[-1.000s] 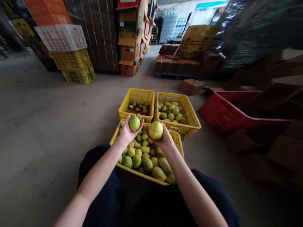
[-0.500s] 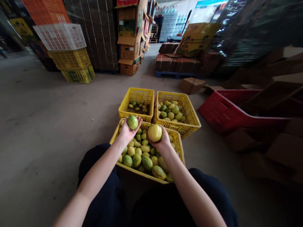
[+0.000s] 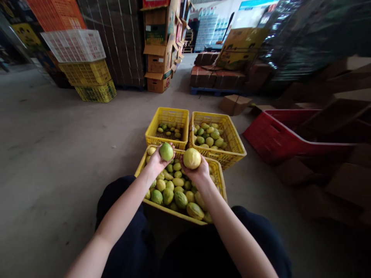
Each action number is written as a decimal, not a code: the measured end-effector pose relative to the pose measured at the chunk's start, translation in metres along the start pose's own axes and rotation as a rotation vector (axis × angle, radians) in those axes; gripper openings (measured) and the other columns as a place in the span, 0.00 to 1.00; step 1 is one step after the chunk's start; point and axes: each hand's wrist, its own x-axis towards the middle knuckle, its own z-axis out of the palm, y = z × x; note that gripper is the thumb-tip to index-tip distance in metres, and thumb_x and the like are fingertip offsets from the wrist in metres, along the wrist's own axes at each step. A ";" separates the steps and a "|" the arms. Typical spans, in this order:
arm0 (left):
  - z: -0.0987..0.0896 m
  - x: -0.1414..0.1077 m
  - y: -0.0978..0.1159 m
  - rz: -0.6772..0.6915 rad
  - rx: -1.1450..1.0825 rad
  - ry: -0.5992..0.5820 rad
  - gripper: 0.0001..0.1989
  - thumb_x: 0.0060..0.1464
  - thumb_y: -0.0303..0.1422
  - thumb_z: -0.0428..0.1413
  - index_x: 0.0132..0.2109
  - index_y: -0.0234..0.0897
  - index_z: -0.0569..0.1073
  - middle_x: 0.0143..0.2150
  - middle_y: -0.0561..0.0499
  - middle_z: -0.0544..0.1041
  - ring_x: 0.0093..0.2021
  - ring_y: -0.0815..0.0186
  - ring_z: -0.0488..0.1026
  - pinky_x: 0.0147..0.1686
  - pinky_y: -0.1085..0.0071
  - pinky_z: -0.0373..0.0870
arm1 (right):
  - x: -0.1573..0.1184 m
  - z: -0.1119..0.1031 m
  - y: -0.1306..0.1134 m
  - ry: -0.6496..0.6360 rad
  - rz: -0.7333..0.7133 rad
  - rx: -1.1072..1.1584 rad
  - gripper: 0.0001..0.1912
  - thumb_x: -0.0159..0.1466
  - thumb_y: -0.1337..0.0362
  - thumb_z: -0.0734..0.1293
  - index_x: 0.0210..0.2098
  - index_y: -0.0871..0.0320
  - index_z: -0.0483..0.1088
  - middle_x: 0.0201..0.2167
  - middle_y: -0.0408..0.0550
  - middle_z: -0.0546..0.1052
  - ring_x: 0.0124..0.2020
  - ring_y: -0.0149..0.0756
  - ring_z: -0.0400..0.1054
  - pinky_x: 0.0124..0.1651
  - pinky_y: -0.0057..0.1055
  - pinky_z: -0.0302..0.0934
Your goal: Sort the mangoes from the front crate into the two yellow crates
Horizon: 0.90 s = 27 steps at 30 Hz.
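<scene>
Round green fruit [image 3: 166,151] rests in the left hand's [image 3: 157,162] half-curled fingers, at nine o'clock from a round pale-yellow fruit [image 3: 191,158] cupped in the right hand's [image 3: 200,173]. Both seem held for comparison above a yellow plastic crate [image 3: 174,213]; release would call for uncurling.

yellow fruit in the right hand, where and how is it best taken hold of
The yellow fruit is probably best gripped around its wide middle, coming from above: the right hand cups it from below and the right, leaving its rounded top bare.
</scene>
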 end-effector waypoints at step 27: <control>0.011 -0.007 0.005 -0.100 -0.188 0.061 0.14 0.63 0.38 0.51 0.44 0.32 0.75 0.24 0.48 0.74 0.23 0.66 0.74 0.19 0.77 0.72 | -0.008 0.004 -0.010 0.026 -0.008 -0.070 0.09 0.67 0.61 0.60 0.32 0.53 0.68 0.20 0.42 0.76 0.22 0.37 0.72 0.25 0.34 0.72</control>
